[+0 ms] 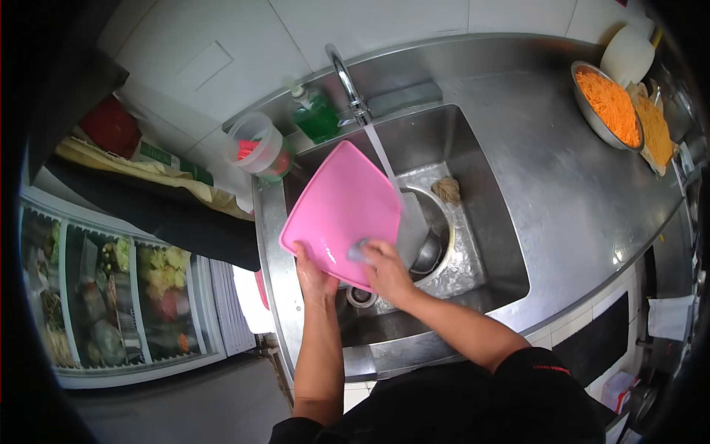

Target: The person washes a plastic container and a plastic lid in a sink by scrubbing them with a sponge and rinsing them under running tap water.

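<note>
A pink plastic board (347,200) with a raised rim is tilted over the steel sink (473,185). My left hand (314,277) grips its lower left edge, thumb on the face and fingers underneath. My right hand (387,272) presses a grey-blue sponge (359,251), slightly blurred, against the board's lower right part. Water (381,155) runs from the faucet (347,81) down just beside the board's right edge. Below, a metal bowl (446,222) stands in the sink with a pale flat piece and a smaller dark bowl (429,253) inside, partly hidden by the board.
A brown crumpled scrubber (447,190) lies in the sink. Behind it stand a green soap bottle (314,115) and a clear tub (259,148) with red items. A bowl of shredded carrot (608,107) is on the right counter. At left is a glass-topped food display (118,296).
</note>
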Motion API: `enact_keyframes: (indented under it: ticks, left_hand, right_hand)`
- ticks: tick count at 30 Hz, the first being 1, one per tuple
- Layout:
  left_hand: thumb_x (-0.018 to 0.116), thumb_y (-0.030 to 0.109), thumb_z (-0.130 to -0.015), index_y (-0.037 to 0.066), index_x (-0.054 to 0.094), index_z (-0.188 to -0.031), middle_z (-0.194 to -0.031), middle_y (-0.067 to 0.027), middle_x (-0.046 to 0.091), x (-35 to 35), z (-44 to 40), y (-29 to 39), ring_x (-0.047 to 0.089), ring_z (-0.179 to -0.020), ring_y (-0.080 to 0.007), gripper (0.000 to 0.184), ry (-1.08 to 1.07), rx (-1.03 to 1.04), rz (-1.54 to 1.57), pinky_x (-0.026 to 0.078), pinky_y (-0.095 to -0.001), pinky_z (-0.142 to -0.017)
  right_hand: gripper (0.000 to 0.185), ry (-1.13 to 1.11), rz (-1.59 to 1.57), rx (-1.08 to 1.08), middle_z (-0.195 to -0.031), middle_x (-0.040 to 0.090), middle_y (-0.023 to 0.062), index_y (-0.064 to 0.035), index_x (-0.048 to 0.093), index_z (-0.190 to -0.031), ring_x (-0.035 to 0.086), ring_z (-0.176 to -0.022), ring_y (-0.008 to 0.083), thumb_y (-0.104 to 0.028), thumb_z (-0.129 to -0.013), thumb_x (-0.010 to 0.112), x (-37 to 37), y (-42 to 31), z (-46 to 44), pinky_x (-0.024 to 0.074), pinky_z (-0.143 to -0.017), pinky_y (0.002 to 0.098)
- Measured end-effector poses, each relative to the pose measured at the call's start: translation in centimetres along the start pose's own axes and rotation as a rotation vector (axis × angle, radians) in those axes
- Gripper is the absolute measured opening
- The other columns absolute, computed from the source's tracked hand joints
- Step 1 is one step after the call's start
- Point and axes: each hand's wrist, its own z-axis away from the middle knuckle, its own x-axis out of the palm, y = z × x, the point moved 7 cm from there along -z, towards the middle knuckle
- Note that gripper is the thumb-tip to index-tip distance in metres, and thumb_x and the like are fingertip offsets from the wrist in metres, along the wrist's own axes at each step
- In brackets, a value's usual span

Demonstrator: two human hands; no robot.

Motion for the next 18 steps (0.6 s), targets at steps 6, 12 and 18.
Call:
enact_keyframes:
  ticks: [6,12,18]
  left_hand:
    - [0.031,0.053,-0.103,0.001,0.039,-0.141,-0.139,-0.0160,0.050,0.3,1.8,0.2,0.050,-0.127,-0.0324,0.065,0.001,0.012,0.058,0.043,-0.0472,-0.105]
    - [0.036,0.053,-0.102,0.002,0.039,-0.141,-0.138,-0.0156,0.051,-0.3,0.6,0.1,0.051,-0.126,-0.0332,0.064,0.057,0.089,0.090,0.043,-0.0483,-0.106]
    - [0.031,0.051,-0.104,0.003,0.037,-0.143,-0.137,-0.0170,0.050,-1.1,1.1,-1.2,0.051,-0.125,-0.0334,0.062,0.129,0.012,0.077,0.044,-0.0488,-0.104]
  right_hand:
    - [0.029,-0.009,0.178,0.152,-0.112,0.059,0.0194,-0.0063,0.067,-0.111,0.055,-0.110,0.0378,-0.004,-0.082,0.062,-3.1,6.7,-4.1,0.0459,-0.096,0.0423]
    - [0.029,-0.190,0.215,0.247,-0.110,0.060,0.0192,-0.0049,0.067,-0.109,0.057,-0.102,0.0385,-0.015,-0.082,0.064,-2.3,4.5,-0.9,0.0462,-0.093,0.0450]
    - [0.029,-0.265,0.086,0.043,-0.107,0.060,0.0161,-0.0039,0.065,-0.108,0.056,-0.105,0.0371,-0.009,-0.079,0.067,-0.9,-0.8,5.4,0.0452,-0.093,0.0452]
